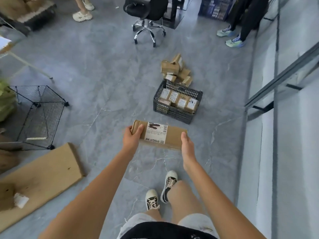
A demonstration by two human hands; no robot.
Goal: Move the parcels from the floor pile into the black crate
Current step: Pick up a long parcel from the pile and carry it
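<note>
I hold a long flat cardboard parcel [173, 136] with a white shipping label in front of me, above the grey floor. My left hand [132, 137] grips its left end and my right hand [187, 144] grips its right end. The black crate [174, 113] stands on the floor just beyond the parcel, slightly to the right, with several labelled parcels lying inside it. Behind the crate's far side lies the floor pile [177, 69] of small brown parcels.
A flattened cardboard sheet [39, 180] lies at the lower left, with a black wire cube frame [38, 116] beyond it. An office chair [148, 16] stands ahead. One person's feet [82, 12] are at the top left, another's [233, 37] at the top right. A glass wall runs along the right.
</note>
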